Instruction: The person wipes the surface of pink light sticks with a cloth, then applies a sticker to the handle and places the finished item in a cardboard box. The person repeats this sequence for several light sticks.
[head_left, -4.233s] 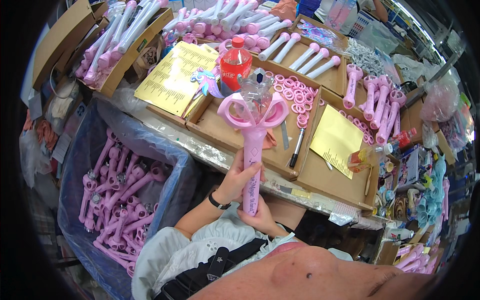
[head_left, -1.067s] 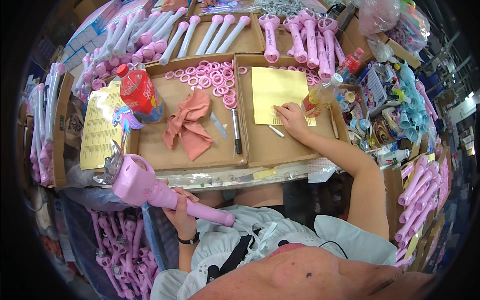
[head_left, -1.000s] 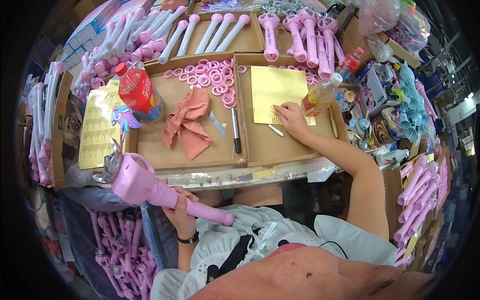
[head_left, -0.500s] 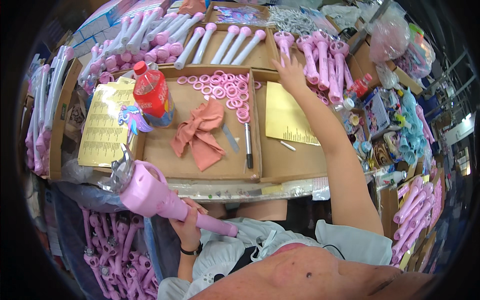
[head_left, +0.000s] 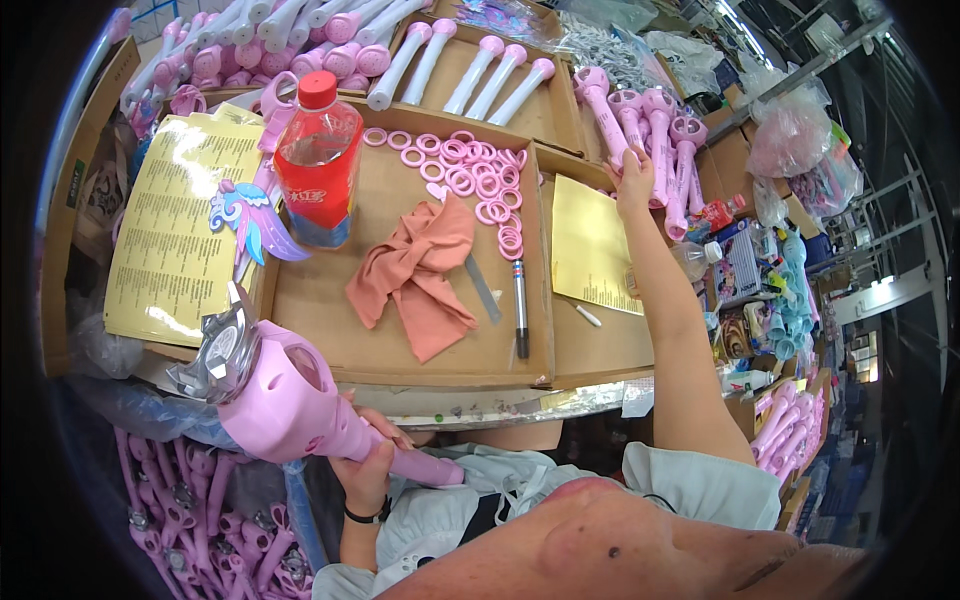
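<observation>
A pink toy wand (head_left: pixel 300 405) with a wide hollow head and a silver, crown-like top (head_left: pixel 222 352) lies slanted above my lap. My left hand (head_left: pixel 370 472) is wrapped round its handle. At the back right, my right hand (head_left: pixel 633 182) closes its fingers on the lower end of a pink wand handle (head_left: pixel 604 112). That handle leans beside several similar pink wand parts (head_left: pixel 655 130). Beneath my right forearm lies a yellow printed sheet (head_left: pixel 590 240) in the right cardboard tray.
The middle cardboard tray (head_left: pixel 320 350) holds pink rings (head_left: pixel 488 180), a salmon cloth (head_left: pixel 415 270), a marker (head_left: pixel 520 310) and a red-labelled bottle (head_left: pixel 320 165). A unicorn-shaped piece (head_left: pixel 250 225) rests on yellow sheets (head_left: pixel 165 250). A bin of pink wands (head_left: pixel 215 520) stands lower left.
My right hand has gone from open fingers near the pink wand parts to closing on one handle's lower end. My left hand still holds its wand. The view has shifted slightly.
</observation>
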